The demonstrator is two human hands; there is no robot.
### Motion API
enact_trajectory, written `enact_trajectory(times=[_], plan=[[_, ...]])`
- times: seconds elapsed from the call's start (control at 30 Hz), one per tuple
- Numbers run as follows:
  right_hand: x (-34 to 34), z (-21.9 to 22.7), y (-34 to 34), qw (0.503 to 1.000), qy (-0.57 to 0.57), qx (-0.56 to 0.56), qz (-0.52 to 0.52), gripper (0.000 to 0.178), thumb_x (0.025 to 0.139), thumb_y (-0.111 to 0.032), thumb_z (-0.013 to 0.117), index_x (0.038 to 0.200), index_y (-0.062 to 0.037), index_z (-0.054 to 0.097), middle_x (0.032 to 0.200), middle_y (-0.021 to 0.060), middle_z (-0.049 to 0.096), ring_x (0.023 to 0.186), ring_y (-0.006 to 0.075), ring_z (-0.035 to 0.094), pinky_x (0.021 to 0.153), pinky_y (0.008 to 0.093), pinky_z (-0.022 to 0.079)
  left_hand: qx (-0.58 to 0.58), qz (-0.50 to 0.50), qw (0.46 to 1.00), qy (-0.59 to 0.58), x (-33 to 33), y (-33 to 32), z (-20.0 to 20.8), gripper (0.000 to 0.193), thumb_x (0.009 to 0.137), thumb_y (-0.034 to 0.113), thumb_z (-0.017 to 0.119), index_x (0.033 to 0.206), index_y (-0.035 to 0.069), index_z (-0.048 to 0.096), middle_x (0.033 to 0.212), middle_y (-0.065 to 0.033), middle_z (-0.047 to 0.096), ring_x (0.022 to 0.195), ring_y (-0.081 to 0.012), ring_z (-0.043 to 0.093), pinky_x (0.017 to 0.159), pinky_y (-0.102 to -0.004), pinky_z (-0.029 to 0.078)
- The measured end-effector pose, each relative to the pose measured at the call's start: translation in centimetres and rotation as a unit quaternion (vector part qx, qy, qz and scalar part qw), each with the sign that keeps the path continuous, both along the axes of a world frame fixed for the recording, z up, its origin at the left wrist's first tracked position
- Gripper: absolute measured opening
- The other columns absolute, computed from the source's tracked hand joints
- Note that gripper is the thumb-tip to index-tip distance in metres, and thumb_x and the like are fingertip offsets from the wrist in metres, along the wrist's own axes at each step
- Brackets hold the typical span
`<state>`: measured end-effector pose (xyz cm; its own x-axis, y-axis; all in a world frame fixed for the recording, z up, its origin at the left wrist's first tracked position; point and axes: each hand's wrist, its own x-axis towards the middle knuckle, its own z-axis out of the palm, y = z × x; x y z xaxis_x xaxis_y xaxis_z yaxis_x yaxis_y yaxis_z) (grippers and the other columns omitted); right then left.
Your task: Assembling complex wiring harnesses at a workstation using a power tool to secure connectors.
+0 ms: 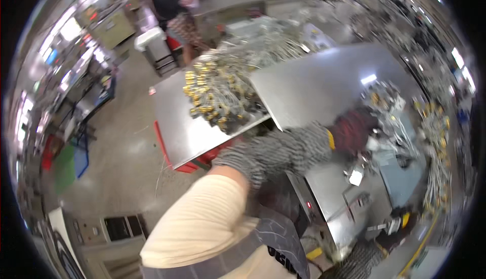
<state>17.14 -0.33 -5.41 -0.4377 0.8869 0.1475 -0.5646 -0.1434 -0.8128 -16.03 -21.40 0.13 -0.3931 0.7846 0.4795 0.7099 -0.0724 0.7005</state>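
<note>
Dark red is the glove on the person's left hand (354, 130), which is stretched across the metal counter (304, 89) toward a heap of grey cables (397, 130). Its fingers are blurred, so I cannot tell whether they grip or only touch. The right hand (397, 236), in a dark glove, is low near the counter's edge, well apart from the left, just beside a silver piece with a yellow end (387, 226); whether it is closed on this piece, I cannot tell. Grey sleeves (283, 150) cover the forearms, probably against scratches.

The heap lies partly over a blue-grey sheet (402, 178), perhaps so that the metal does not mark it. To its right runs a row of yellow-ended cables (435, 152), I suppose within easy reach. On the lower counter (174, 109) to the left rests a big bundle (217, 92), many yellow ends toward one side, maybe to avoid tangles. Farther away, a co-worker (169, 1) stands near a white-topped stool (150, 38).
</note>
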Motion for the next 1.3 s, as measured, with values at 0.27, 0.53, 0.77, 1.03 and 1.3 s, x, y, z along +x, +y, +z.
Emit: enact_trajectory(times=[0.27,0.53,0.77,1.03,1.3], plan=[[-3.2,3.8,-3.0,0.993,0.097,0.067,0.028,0.044,0.094,-0.020,0.058,0.135,-0.0104,0.044,0.087,0.0109,0.059,0.066,0.0202,0.057,0.061,0.0369,0.052,-0.138,0.038,0.989,0.028,2.7,-5.6,5.7,0.058,0.077,0.034,0.074,0.128,0.015,0.055,0.116,-0.0118,0.062,0.106,-0.0308,0.061,0.088,-0.0465,0.048],[-3.3,11.9,-7.7,0.975,0.147,0.154,-0.061,0.054,0.087,-0.016,0.068,0.136,-0.0215,0.044,0.092,0.0088,0.059,0.073,0.0194,0.055,0.066,0.0347,0.050,-0.071,-0.165,0.829,0.529,4.0,-1.1,3.4,0.058,0.078,0.021,0.064,0.134,0.025,0.054,0.107,-0.0035,0.059,0.094,-0.0222,0.059,0.073,-0.0374,0.050],[-5.3,12.7,-8.2,0.960,0.178,0.194,-0.093,0.055,0.089,-0.014,0.064,0.139,-0.0202,0.041,0.091,0.0111,0.058,0.068,0.0201,0.054,0.060,0.0363,0.051,-0.192,-0.317,0.899,0.233,2.4,0.2,6.1,0.057,0.071,0.017,0.081,0.123,0.015,0.057,0.124,-0.0082,0.060,0.103,-0.0286,0.063,0.087,-0.0410,0.054],[-7.6,12.1,-10.4,0.953,0.076,0.213,-0.202,0.076,0.087,-0.017,0.061,0.149,-0.0077,0.018,0.088,0.0169,0.061,0.064,0.0265,0.063,0.062,0.0478,0.058,-0.108,-0.221,0.954,0.169,7.1,-0.3,0.4,0.063,0.071,0.040,0.083,0.125,0.013,0.061,0.093,-0.0100,0.068,0.073,-0.0238,0.064,0.068,-0.0356,0.052],[-8.1,12.0,-11.5,0.932,0.039,0.268,-0.242,0.073,0.090,-0.014,0.055,0.150,-0.0100,0.014,0.093,0.0225,0.063,0.063,0.0309,0.067,0.058,0.0419,0.057,-0.038,-0.221,0.972,0.074,6.8,1.0,-0.6,0.066,0.069,0.040,0.086,0.119,0.005,0.063,0.099,-0.0132,0.064,0.090,-0.0259,0.068,0.078,-0.0365,0.055]])
